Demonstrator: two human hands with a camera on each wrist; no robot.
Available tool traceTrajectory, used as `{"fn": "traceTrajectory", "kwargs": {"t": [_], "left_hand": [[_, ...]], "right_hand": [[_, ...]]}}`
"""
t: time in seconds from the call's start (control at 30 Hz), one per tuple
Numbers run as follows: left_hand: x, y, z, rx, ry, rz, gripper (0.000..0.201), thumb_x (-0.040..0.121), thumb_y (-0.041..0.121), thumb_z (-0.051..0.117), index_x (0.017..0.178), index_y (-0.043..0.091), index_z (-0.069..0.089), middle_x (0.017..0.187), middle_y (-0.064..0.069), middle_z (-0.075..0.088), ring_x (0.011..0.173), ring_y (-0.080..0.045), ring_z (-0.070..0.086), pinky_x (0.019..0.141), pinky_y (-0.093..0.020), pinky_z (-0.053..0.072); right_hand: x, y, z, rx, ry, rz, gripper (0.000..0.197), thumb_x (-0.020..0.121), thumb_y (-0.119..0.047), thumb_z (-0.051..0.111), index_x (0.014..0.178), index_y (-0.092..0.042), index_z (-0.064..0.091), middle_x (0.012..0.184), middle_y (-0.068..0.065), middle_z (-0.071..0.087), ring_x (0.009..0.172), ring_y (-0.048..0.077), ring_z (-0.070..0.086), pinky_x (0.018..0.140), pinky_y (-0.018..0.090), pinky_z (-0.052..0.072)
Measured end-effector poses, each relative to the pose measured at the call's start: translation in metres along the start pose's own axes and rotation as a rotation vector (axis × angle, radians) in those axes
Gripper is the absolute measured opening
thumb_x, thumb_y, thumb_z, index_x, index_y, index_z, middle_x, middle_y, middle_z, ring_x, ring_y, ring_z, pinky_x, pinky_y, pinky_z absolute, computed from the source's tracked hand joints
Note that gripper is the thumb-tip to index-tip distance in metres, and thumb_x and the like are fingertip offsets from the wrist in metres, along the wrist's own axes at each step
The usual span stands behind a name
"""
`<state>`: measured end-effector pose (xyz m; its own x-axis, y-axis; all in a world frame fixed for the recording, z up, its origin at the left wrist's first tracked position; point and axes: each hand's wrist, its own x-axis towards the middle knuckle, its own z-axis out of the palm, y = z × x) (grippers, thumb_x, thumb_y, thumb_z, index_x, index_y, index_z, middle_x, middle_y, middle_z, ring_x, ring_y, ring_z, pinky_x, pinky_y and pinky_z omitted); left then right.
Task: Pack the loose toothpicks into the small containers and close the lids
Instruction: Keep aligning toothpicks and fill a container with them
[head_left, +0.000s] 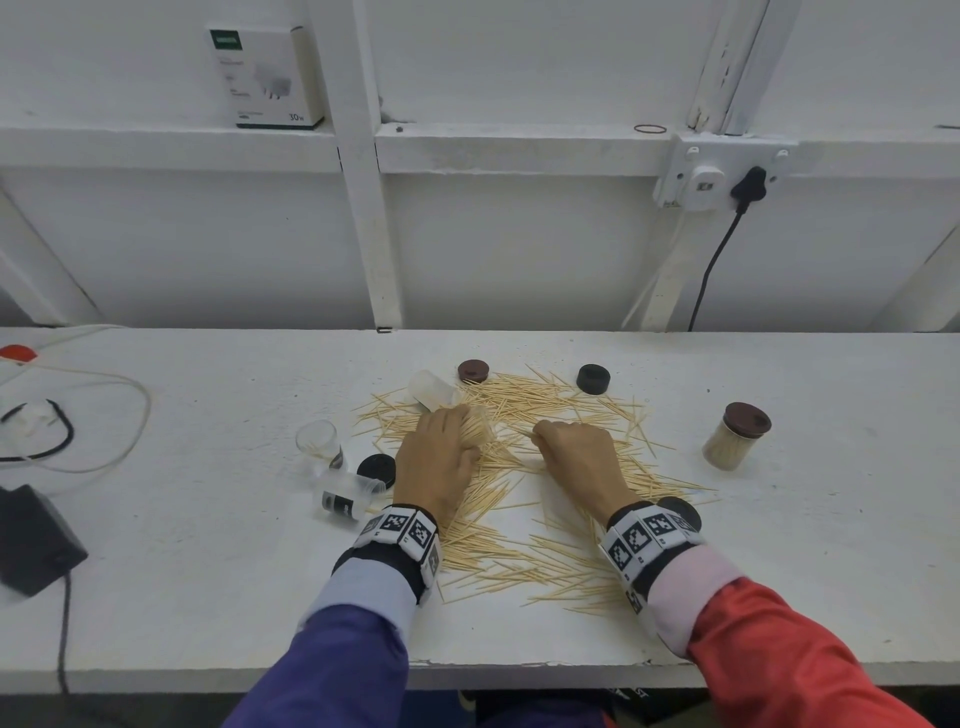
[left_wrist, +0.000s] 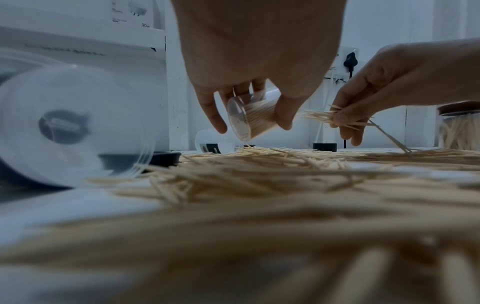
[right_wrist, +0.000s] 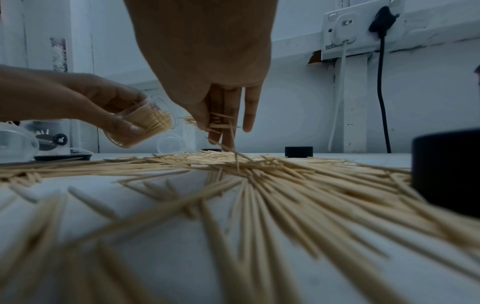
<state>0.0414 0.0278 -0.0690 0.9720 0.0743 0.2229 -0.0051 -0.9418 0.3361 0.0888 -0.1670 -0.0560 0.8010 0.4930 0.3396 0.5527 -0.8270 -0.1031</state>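
Loose toothpicks (head_left: 519, 551) lie scattered over the white table (head_left: 208, 545). My left hand (head_left: 441, 452) grips a clear container (left_wrist: 255, 118), tilted on its side above the pile and packed with toothpicks, its mouth toward my right hand. My right hand (head_left: 574, 449) pinches a small bundle of toothpicks (right_wrist: 217, 121) just beside that mouth, with a few sticks hanging down to the pile. A filled container with a brown lid (head_left: 735, 436) stands at the right.
Empty clear containers: one upright (head_left: 318, 439), one lying on its side (head_left: 350, 496), another lying at the back (head_left: 431, 389). Loose lids: brown (head_left: 473, 371), black (head_left: 592, 379), black (head_left: 376, 469), black (head_left: 678, 512) by my right wrist. Cables and a dark adapter (head_left: 31, 540) lie at the left.
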Motion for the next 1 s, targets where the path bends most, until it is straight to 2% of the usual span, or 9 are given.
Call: {"fn": "traceTrajectory", "kwargs": {"t": [0.1, 0.37, 0.53, 0.7, 0.77, 0.87, 1.0], "left_hand": [[-0.0004, -0.0002, -0.0005, -0.008, -0.005, 0.017, 0.053, 0.094, 0.031, 0.055, 0.143, 0.016, 0.039, 0.137, -0.002, 0.049, 0.124, -0.02, 0.043, 0.096, -0.034, 0.041], [-0.003, 0.0033, -0.0011, -0.035, -0.023, 0.118, 0.054, 0.093, 0.031, 0.056, 0.143, 0.019, 0.038, 0.137, 0.001, 0.049, 0.126, -0.018, 0.042, 0.104, -0.033, 0.033], [-0.0022, 0.0033, -0.0004, -0.076, -0.048, 0.158, 0.054, 0.093, 0.032, 0.057, 0.143, 0.018, 0.039, 0.137, 0.002, 0.049, 0.126, -0.018, 0.041, 0.104, -0.033, 0.03], [-0.0019, 0.0015, 0.0023, -0.122, -0.07, 0.212, 0.056, 0.091, 0.032, 0.058, 0.142, 0.019, 0.04, 0.135, 0.003, 0.05, 0.125, -0.017, 0.042, 0.105, -0.032, 0.03], [-0.0017, 0.0025, 0.0017, -0.127, -0.08, 0.226, 0.055, 0.092, 0.032, 0.058, 0.142, 0.018, 0.041, 0.134, 0.002, 0.051, 0.124, -0.017, 0.042, 0.104, -0.032, 0.03], [-0.001, 0.0034, 0.0007, -0.134, -0.102, 0.255, 0.055, 0.091, 0.032, 0.059, 0.142, 0.017, 0.042, 0.132, 0.0, 0.053, 0.123, -0.019, 0.044, 0.103, -0.034, 0.033], [-0.0024, 0.0027, 0.0018, -0.151, -0.127, 0.276, 0.056, 0.091, 0.033, 0.059, 0.142, 0.017, 0.041, 0.131, 0.0, 0.053, 0.122, -0.018, 0.045, 0.102, -0.034, 0.033]], "right_hand": [[0.0004, 0.0007, 0.0015, -0.004, 0.027, -0.01, 0.036, 0.085, -0.019, 0.073, 0.059, -0.013, 0.049, 0.044, -0.002, 0.045, 0.033, 0.02, 0.039, 0.04, 0.019, 0.021], [0.0014, -0.0005, 0.0046, -0.021, 0.082, -0.083, 0.027, 0.082, -0.016, 0.076, 0.064, -0.014, 0.056, 0.048, -0.003, 0.051, 0.036, 0.021, 0.041, 0.038, 0.026, 0.034], [0.0022, -0.0005, 0.0071, 0.011, 0.116, -0.123, 0.021, 0.081, -0.015, 0.077, 0.068, -0.015, 0.06, 0.053, -0.004, 0.053, 0.04, 0.02, 0.043, 0.038, 0.027, 0.036], [0.0025, -0.0012, 0.0059, 0.024, 0.144, -0.132, 0.013, 0.077, -0.014, 0.08, 0.074, -0.016, 0.068, 0.059, -0.005, 0.059, 0.044, 0.018, 0.049, 0.045, 0.021, 0.029], [0.0027, -0.0016, 0.0066, 0.023, 0.156, -0.143, 0.012, 0.076, -0.015, 0.082, 0.078, -0.016, 0.07, 0.063, -0.005, 0.06, 0.046, 0.017, 0.051, 0.046, 0.021, 0.029], [0.0021, -0.0013, 0.0071, 0.029, 0.167, -0.153, 0.018, 0.073, -0.015, 0.084, 0.087, -0.017, 0.073, 0.068, -0.005, 0.061, 0.048, 0.017, 0.053, 0.043, 0.021, 0.03], [-0.0007, -0.0023, 0.0071, 0.019, 0.145, -0.159, 0.041, 0.065, -0.006, 0.085, 0.103, -0.014, 0.071, 0.075, -0.003, 0.058, 0.054, 0.014, 0.054, 0.04, 0.019, 0.023]]}}
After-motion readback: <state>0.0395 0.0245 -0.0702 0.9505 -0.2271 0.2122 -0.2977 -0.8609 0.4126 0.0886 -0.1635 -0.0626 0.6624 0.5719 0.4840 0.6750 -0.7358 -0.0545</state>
